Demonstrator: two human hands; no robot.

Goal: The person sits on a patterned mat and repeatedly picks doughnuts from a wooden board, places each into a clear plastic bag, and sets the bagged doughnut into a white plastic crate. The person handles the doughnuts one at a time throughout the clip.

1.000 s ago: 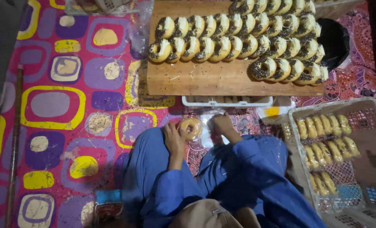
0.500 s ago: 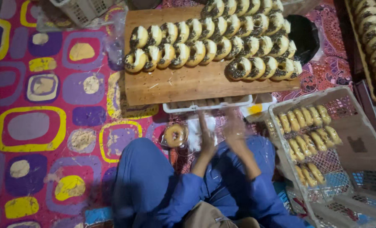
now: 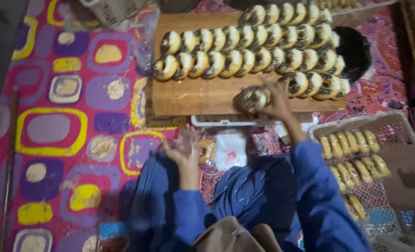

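Fingers of the right hand (image 3: 276, 97) curl around a round, dark-sprinkled ring doughnut (image 3: 252, 98), holding it just above the bare front strip of a long wooden board (image 3: 193, 95) whose far half carries rows of similar sprinkle-topped rings (image 3: 245, 58) leaning one against the next. That held doughnut sits to the left of the palm, near the front row's right end, and the right hand is plainly the nearer of the two to the board. The left hand (image 3: 183, 150) hangs lower, close to the blue-clad lap, fingers spread and loosely open, gripping nothing; a plain golden glazed ring doughnut (image 3: 206, 150) lies just beside its fingertips, next to a white plastic wrapper (image 3: 231, 149). To the right, a pale mesh plastic crate (image 3: 394, 140) holds rows of golden oblong pastries (image 3: 352, 147), and a brightly patterned pink, purple and yellow floor mat (image 3: 63, 130) spreads out at left.
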